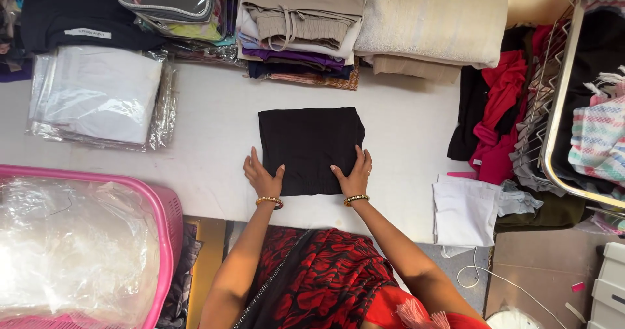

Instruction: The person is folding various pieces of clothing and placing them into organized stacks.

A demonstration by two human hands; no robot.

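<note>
A folded black garment lies square on the white tabletop. The left hand and right hand rest open, palms flat on its near corners, apparently pressing it smooth. Stacked folded clothes sit beyond.

Single head camera looking straight down, hovering close above white worktop; wearer's torso sitting at 6 o'clock.
</note>
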